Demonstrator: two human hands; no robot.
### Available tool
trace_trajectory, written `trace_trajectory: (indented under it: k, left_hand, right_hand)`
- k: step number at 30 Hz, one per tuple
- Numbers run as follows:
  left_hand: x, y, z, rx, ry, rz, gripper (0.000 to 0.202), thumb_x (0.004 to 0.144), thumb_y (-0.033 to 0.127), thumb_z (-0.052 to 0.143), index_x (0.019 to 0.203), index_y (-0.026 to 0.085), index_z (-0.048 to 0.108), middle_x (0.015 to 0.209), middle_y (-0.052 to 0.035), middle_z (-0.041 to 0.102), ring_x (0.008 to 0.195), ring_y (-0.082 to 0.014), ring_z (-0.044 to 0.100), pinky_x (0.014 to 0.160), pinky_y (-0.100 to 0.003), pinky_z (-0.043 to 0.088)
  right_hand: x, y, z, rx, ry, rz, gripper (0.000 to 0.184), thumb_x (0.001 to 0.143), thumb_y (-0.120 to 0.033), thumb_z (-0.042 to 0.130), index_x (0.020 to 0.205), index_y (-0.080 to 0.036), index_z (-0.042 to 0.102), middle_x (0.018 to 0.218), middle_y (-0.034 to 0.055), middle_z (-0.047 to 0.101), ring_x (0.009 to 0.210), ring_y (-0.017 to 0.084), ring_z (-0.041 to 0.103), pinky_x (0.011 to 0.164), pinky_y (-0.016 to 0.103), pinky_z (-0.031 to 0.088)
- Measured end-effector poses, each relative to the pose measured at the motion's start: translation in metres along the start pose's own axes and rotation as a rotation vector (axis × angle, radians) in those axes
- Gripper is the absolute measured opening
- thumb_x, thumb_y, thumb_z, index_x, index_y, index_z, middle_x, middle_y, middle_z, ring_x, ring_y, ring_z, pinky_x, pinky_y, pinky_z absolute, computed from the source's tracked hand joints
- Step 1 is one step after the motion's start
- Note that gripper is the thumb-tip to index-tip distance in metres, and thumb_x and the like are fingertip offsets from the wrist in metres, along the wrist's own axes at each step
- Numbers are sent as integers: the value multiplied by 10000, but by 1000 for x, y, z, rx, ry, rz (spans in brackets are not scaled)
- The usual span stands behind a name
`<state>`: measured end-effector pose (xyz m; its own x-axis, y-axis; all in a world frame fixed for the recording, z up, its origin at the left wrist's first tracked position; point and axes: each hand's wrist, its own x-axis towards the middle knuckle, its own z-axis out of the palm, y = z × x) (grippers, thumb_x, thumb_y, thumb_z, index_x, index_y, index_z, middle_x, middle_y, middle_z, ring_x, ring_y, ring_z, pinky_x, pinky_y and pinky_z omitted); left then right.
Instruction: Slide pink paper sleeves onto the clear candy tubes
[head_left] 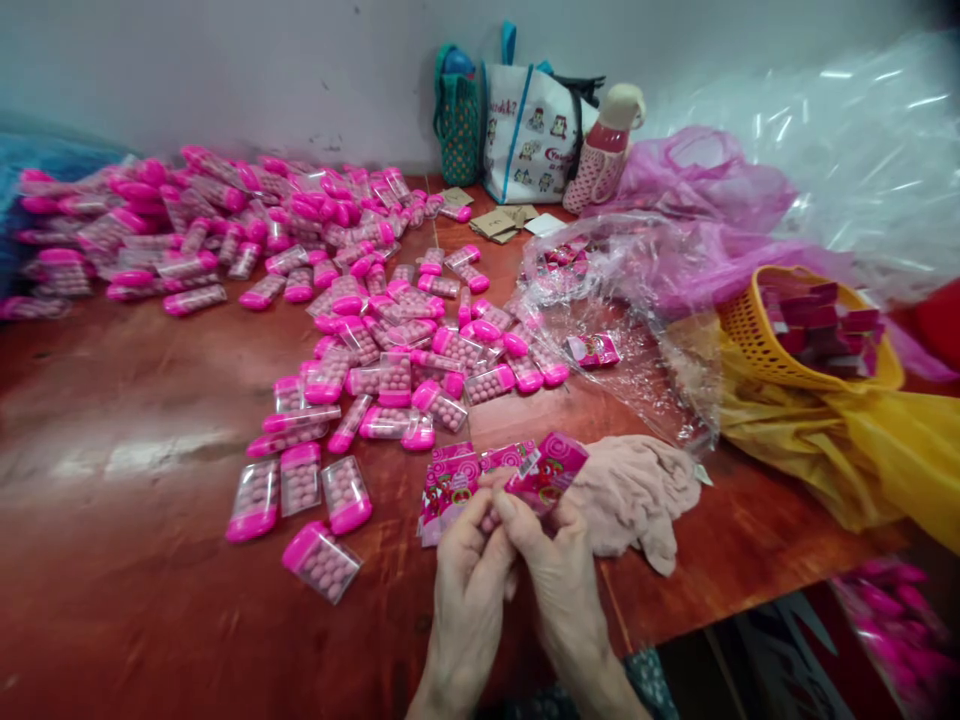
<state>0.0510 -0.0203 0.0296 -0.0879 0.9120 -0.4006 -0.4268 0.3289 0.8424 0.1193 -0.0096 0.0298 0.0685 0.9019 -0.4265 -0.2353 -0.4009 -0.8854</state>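
Observation:
Both my hands meet at the near edge of the red-brown table [120,480]. My left hand [466,570] and my right hand [556,565] have their fingers closed together on a small pink printed carton [551,470], its flap raised. More flat pink cartons [450,490] lie just under and left of them. Clear candy cases with pink caps [322,560] lie close to my left hand, and several more [405,350] spread across the middle of the table. A beige cloth [637,490] lies beside my right hand.
A big heap of pink-capped cases [150,230] fills the far left. Clear plastic sheeting [622,300] and pink plastic [705,190] cover the right. A yellow basket [750,330] holds dark red boxes on a yellow bag [885,450]. Bags [529,130] and a bottle [604,150] stand at the wall.

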Motion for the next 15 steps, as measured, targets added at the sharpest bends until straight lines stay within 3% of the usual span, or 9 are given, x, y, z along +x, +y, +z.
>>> trace_trajectory:
  k: [3,5,8,15]
  left_hand:
    - [5,3,-1,-46,-64,-11,177,804,341,539,780,167,521,571,58,437,421,-35,342,378,-150,269]
    - [7,6,-1,-80,-156,-34,144,840,314,486,905,188,513,613,47,481,412,-38,371,368,-153,274]
    - [6,7,0,-96,-250,-61,265,867,281,434,1126,225,433,679,24,537,435,-60,442,372,-165,310]
    - [-2,0,0,-75,-40,18,433,849,315,473,1270,282,380,629,46,517,398,-54,415,363,-165,326]
  right_hand:
    - [6,1,-5,86,-63,2,269,690,-363,690,824,-143,611,606,-17,607,422,62,502,358,139,404]
    - [12,-2,-11,173,-127,-23,275,747,-417,624,839,-160,598,527,-49,554,346,42,448,334,134,390]
    - [17,-7,-16,215,-129,-48,253,780,-415,588,836,-169,593,499,-63,522,319,36,430,319,127,379]
    - [1,7,0,61,-32,-24,242,764,-389,617,790,-148,609,390,-105,397,277,1,270,265,94,233]
